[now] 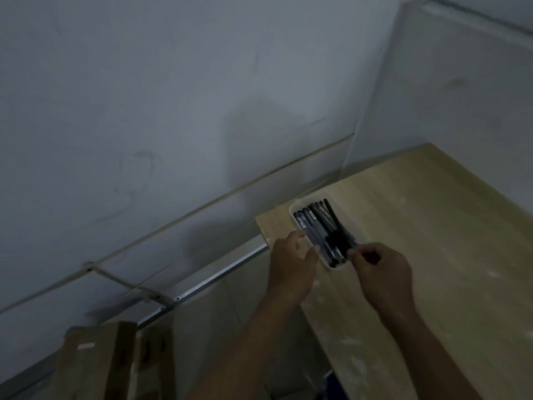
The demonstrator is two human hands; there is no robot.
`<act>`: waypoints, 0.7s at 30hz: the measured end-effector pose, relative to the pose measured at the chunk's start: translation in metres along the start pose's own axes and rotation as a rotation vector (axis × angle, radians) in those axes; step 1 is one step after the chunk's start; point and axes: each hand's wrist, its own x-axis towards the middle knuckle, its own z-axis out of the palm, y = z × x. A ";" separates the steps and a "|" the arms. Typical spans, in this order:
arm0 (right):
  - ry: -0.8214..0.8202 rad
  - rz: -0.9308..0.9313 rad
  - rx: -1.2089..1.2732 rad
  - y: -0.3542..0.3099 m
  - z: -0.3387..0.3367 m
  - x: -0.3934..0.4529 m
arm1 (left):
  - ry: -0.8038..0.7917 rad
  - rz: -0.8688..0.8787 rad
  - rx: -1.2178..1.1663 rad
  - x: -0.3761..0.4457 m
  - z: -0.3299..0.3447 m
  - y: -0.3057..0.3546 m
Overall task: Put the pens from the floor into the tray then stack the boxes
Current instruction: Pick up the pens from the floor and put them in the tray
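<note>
A white tray (297,207) sits near the left corner of a light wooden table (432,226). Several dark pens (323,226) lie side by side inside it. My left hand (291,258) is at the tray's near left side, with thumb and fingers closed around its rim. At the tray's near right end, my right hand (380,269) pinches the ends of the pens between its fingertips. Brown cardboard boxes (98,362) stand on edge at the lower left, below table height.
A grey wall fills the upper left. A white panel (461,82) stands behind the table. A metal rail (216,280) runs along the wall below the table's left edge. The light is dim.
</note>
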 end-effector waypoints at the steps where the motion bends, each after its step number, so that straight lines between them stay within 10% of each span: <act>1: 0.000 -0.007 -0.047 0.006 0.003 0.012 | 0.006 0.005 0.055 0.012 0.006 -0.006; 11: 0.109 -0.201 -0.598 0.047 0.044 0.067 | -0.030 0.149 0.114 0.054 0.044 -0.051; 21: 0.107 -0.242 -0.587 0.039 0.047 0.048 | -0.031 0.166 0.065 0.042 0.036 -0.056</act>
